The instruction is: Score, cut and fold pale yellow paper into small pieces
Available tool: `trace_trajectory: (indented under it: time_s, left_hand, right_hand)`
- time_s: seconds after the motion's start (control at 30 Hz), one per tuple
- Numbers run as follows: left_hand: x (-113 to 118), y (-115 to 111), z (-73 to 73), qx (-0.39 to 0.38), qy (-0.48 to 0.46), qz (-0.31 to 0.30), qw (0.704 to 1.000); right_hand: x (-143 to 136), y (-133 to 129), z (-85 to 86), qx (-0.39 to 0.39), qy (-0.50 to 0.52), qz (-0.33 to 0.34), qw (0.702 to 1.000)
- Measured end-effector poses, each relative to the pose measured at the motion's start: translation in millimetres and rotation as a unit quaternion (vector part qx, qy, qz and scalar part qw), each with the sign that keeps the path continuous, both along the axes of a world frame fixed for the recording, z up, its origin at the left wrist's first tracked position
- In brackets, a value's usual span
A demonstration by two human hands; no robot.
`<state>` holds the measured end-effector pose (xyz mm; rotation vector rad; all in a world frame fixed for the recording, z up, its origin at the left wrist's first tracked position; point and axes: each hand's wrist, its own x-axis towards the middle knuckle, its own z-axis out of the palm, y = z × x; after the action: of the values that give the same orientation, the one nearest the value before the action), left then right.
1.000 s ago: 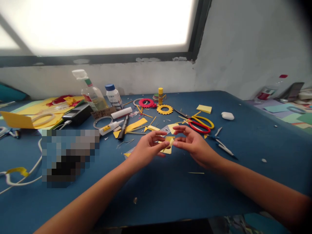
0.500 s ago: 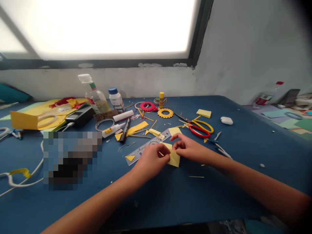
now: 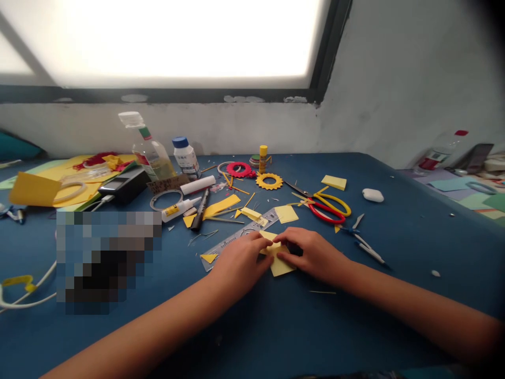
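Note:
A small pale yellow paper (image 3: 282, 267), creased across, is between my hands low in the middle of the table. My left hand (image 3: 242, 260) pinches its left side with curled fingers. On the other side my right hand (image 3: 311, 251) has thumb and forefinger on the paper, partly covering its top. Just beyond my left hand lies a clear ruler (image 3: 225, 243) with yellow scraps on it. Another pale yellow square (image 3: 286, 213) sits at the ruler's far end. Scissors with red and yellow handles (image 3: 328, 220) rest beyond my right hand.
Behind are a yellow ring (image 3: 269, 181), a red ring (image 3: 238, 169), a glue stick (image 3: 262, 162), a black marker (image 3: 201, 209) and a white glue tube (image 3: 175, 210). Bottles (image 3: 186, 160) stand near the wall. A white earphone case (image 3: 373, 195) lies right, a cable (image 3: 35, 301) left.
My right hand has come down onto the paper; its raised fingers now curl against it. My left hand stays at the paper's left side. The view has shifted slightly.

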<state>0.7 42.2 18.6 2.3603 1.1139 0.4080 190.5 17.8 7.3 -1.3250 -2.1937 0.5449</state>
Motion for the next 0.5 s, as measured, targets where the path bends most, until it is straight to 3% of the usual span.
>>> trace_trajectory:
  time_s: [0.1, 0.27, 0.5]
  left_hand:
    - [-1, 4, -4.5, 0.028, 0.017, -0.034, 0.999]
    - [-1, 9, -7.6, 0.041, -0.008, -0.048, 0.998]
    - [-4, 8, -10.1, 0.012, -0.025, -0.039, 0.999]
  right_hand:
    - [4, -4, -3.8, 0.007, 0.014, -0.014, 1.000]
    - [7, -8, -4.7, -0.075, 0.090, -0.054, 0.992]
    - [12, -8, 0.1, -0.117, 0.096, -0.028, 0.988]
